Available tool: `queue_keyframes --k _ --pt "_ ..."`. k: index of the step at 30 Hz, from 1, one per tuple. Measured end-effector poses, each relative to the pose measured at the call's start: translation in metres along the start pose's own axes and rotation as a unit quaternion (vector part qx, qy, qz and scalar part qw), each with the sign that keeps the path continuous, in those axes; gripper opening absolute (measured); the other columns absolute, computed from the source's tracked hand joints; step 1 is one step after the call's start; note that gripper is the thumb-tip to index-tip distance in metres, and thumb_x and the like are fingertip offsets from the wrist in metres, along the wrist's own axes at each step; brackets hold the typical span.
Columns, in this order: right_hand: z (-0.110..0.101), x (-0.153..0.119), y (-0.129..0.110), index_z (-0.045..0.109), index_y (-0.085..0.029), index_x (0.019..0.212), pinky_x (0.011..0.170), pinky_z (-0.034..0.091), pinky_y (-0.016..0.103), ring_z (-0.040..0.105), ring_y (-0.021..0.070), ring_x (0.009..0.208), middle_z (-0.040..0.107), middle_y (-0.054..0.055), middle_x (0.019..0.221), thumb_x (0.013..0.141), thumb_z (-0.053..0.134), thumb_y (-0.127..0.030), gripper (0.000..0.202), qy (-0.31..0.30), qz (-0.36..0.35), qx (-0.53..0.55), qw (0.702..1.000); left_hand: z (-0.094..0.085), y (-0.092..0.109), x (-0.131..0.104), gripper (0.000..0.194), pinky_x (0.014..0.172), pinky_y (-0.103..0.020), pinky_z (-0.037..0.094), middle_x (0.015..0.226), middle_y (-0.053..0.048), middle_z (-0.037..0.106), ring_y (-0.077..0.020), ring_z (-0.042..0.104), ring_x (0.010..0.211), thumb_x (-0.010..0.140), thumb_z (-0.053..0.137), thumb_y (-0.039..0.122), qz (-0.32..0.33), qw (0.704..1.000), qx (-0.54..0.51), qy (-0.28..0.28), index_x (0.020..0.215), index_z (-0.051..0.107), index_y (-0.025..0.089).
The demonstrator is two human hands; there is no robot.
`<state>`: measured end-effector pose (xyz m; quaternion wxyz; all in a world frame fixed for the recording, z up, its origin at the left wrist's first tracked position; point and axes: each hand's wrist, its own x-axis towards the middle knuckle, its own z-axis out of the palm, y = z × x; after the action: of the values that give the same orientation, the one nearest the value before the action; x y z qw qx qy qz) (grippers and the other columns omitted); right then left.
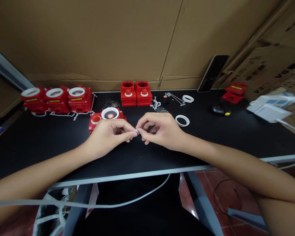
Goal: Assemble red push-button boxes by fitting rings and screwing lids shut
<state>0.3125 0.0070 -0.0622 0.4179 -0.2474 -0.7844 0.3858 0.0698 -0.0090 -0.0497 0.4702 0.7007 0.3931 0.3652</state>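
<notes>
My left hand (pixel 110 135) and my right hand (pixel 163 131) meet above the black table near its front edge. Thumb and forefinger of each are pinched on a small white piece (pixel 137 131); it is too small and too covered to name its kind. Just behind my left hand lies a red housing (pixel 121 114), partly hidden by that hand, with a red knob and a white ring (pixel 110 113) around a dark disc. Past my right hand, a loose white ring (pixel 182 121) rests flat on the table.
Three red housings with white rings (pixel 76 91) stand back left, white cord along them. Two more red housings (pixel 136 98) stand at centre back. White cord (pixel 156 104), dark discs (pixel 161 110), another ring (pixel 188 99), a phone (pixel 213 73) and a white adapter (pixel 270 111) lie rightward.
</notes>
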Motion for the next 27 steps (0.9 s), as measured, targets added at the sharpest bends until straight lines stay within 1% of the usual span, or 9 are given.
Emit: queue_keyframes --k 3,6,10,12,16,19,22,25,27 --pt "-0.0007 -0.0014 0.0011 0.078 -0.017 0.097 0.054 0.065 0.017 0.075 0.0105 0.070 0.075 0.001 0.091 0.101 0.077 -0.015 0.005 0.009 -0.036 -0.058 0.998 0.0003 0.0013 0.0007 0.015 0.066 -0.022 0.061 0.075 -0.001 0.081 -0.0138 0.073 0.065 0.089 0.092 0.034 0.000 1.000 0.003 0.004 0.084 0.089 0.020" --pt "-0.0014 -0.0028 0.0016 0.081 -0.016 0.101 0.059 0.065 0.017 0.077 0.0113 0.073 0.077 0.004 0.092 0.105 0.073 -0.015 0.009 0.005 -0.078 -0.113 0.991 0.0010 0.0013 0.0008 0.020 0.065 -0.023 0.062 0.076 -0.002 0.082 -0.0142 0.073 0.065 0.086 0.095 0.038 -0.005 1.000 0.000 0.016 0.082 0.089 0.019" --pt "-0.0030 -0.0039 0.0006 0.084 -0.014 0.110 0.064 0.067 0.019 0.081 0.0136 0.080 0.082 0.008 0.102 0.105 0.074 -0.012 0.012 -0.008 -0.118 -0.140 0.983 0.0005 -0.0008 -0.0002 0.024 0.066 -0.025 0.064 0.078 -0.004 0.083 -0.0164 0.075 0.067 0.089 0.094 0.042 -0.004 0.999 0.003 0.034 0.085 0.089 0.019" --pt "-0.0039 -0.0037 0.0003 0.085 -0.014 0.111 0.064 0.067 0.021 0.081 0.0140 0.079 0.083 0.008 0.102 0.107 0.076 -0.015 0.009 -0.011 -0.114 -0.133 0.984 -0.0002 -0.0015 -0.0004 0.028 0.067 -0.027 0.064 0.079 -0.004 0.084 -0.0173 0.075 0.068 0.091 0.093 0.047 0.003 0.999 0.016 0.036 0.087 0.089 0.019" --pt "-0.0033 -0.0028 0.0010 0.085 -0.015 0.105 0.064 0.065 0.024 0.079 0.0138 0.072 0.081 0.006 0.092 0.111 0.075 -0.017 0.012 -0.004 -0.112 -0.119 0.987 -0.0011 -0.0008 0.0003 0.037 0.069 -0.028 0.065 0.077 -0.004 0.083 -0.0174 0.074 0.067 0.092 0.095 0.055 0.016 0.998 0.039 0.038 0.087 0.090 0.019" --pt "0.0002 -0.0035 0.0025 0.084 -0.016 0.103 0.064 0.064 0.025 0.078 0.0149 0.073 0.080 0.006 0.090 0.110 0.074 -0.015 0.013 0.025 -0.131 -0.153 0.979 -0.0009 -0.0001 0.0000 0.035 0.068 -0.028 0.064 0.077 -0.004 0.083 -0.0175 0.073 0.066 0.092 0.095 0.053 0.022 0.998 0.048 0.046 0.088 0.091 0.019" --pt "0.0036 -0.0048 0.0035 0.083 -0.015 0.099 0.063 0.061 0.025 0.074 0.0140 0.072 0.080 0.006 0.088 0.106 0.073 -0.012 0.012 0.051 -0.150 -0.185 0.970 -0.0003 0.0001 -0.0018 0.030 0.067 -0.027 0.061 0.076 -0.004 0.084 -0.0176 0.074 0.068 0.094 0.091 0.049 0.035 0.994 0.082 0.056 0.087 0.091 0.020" --pt "0.0044 -0.0054 0.0029 0.082 -0.017 0.096 0.061 0.059 0.023 0.070 0.0122 0.069 0.079 0.004 0.086 0.104 0.073 -0.012 0.013 0.051 -0.130 -0.187 0.972 0.0010 0.0002 -0.0039 0.031 0.067 -0.025 0.061 0.075 -0.003 0.083 -0.0177 0.075 0.069 0.097 0.089 0.050 0.044 0.991 0.110 0.064 0.085 0.090 0.021" --pt "0.0040 -0.0050 0.0012 0.082 -0.018 0.096 0.061 0.058 0.023 0.069 0.0115 0.067 0.079 0.003 0.086 0.103 0.074 -0.013 0.012 0.044 -0.103 -0.169 0.979 0.0019 0.0004 -0.0047 0.034 0.067 -0.025 0.063 0.077 -0.003 0.084 -0.0178 0.077 0.069 0.096 0.090 0.053 0.043 0.992 0.100 0.063 0.087 0.089 0.020"
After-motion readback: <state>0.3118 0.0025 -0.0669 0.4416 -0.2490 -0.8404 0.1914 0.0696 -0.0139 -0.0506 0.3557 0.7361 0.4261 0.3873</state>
